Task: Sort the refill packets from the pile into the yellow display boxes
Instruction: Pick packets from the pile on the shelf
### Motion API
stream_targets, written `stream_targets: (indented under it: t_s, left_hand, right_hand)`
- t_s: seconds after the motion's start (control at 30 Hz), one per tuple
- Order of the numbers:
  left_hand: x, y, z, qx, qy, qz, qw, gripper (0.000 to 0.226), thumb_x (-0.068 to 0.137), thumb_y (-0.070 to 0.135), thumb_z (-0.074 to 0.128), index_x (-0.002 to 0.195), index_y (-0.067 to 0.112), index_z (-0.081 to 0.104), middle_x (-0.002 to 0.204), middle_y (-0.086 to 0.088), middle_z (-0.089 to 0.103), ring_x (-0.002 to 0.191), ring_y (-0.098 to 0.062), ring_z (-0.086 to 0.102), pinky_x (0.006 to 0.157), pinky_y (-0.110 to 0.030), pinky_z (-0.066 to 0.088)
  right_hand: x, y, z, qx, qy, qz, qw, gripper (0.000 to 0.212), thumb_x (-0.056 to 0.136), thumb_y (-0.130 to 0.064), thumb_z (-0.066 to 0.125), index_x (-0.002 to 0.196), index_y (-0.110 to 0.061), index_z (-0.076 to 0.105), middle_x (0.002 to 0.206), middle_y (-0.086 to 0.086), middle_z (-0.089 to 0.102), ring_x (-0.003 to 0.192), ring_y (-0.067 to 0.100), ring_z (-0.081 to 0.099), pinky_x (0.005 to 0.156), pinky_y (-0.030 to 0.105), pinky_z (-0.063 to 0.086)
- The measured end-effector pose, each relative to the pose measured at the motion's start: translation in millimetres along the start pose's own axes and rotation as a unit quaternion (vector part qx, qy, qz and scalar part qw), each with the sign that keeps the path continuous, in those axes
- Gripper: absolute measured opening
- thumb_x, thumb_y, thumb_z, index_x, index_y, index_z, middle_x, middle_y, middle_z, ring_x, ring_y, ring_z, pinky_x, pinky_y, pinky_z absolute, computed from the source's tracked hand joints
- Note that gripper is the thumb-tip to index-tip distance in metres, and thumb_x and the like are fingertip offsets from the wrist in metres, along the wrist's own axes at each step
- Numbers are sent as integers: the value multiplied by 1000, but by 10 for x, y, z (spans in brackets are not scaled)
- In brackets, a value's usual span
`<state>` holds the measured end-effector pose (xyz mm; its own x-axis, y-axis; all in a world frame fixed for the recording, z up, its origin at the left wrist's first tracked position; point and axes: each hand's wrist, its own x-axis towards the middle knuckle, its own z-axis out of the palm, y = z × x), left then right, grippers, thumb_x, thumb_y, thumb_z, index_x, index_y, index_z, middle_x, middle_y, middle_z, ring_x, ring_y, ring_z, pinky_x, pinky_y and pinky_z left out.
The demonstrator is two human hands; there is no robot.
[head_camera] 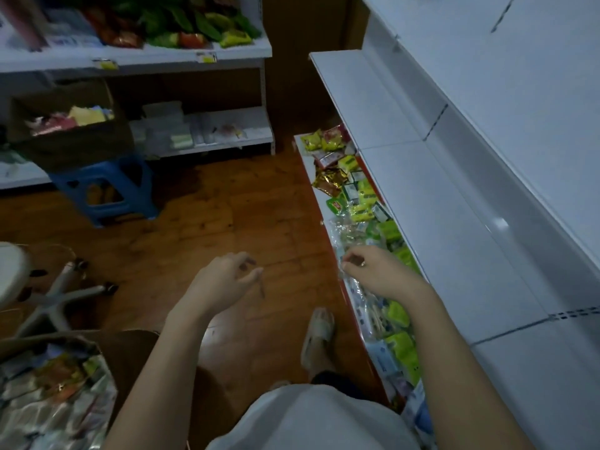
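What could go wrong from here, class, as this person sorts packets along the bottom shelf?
1. The packets lie heaped to the bottom shelf's red edge; the right hand, reaching among them, could knock some onto the wooden floor.
2. The sandalled foot stands beside that edge, so fallen packets may get stepped on.

Shelving (pixel 454 203): white, red-edged at bottom shelf. Packets (pixel 397 315): lime green, yellow, gold, some clear with pale blue. Floor (pixel 227 216): reddish-brown wood planks. Stool (pixel 107 186): blue plastic. Sandal (pixel 319 332): beige. Cardboard box (pixel 74 138): brown.
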<state>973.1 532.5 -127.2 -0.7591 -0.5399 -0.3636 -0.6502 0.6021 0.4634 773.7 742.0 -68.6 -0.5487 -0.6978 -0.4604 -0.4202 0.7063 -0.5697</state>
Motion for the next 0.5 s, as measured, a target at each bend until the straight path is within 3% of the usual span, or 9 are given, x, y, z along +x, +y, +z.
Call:
stream_targets:
  t_s: [0.13,0.43,0.5]
  left_hand:
    - [646,-20,-288,14,-22,-8,1000,42,96,61,46,125,34,57,119,12,60,105,-10,55,89,-38,52]
    - [2055,-136,-1575,-10,69,-42,997,38,99,47,50,130,27,56,125,6,59,107,-14,57,86,-34,53]
    - [2325,-243,-1749,-13,53,-59,997,38,99,47,49,131,28,55,127,4,59,106,-13,56,84,-31,50]
  right_hand:
    - [734,-167,-192,-7,-14,-5,1000,18,99,-36,56,110,-26,65,102,-11,63,96,10,60,89,38,54]
    - [2525,-748,-1042,20,-4,-35,999,23,102,-38,52,117,-24,61,105,-9,59,91,8,56,69,27,45]
    - [2831,-907,-1171,11,-27,-24,999,23,102,-38,52,118,-23,60,106,-9,59,92,7,57,71,28,46]
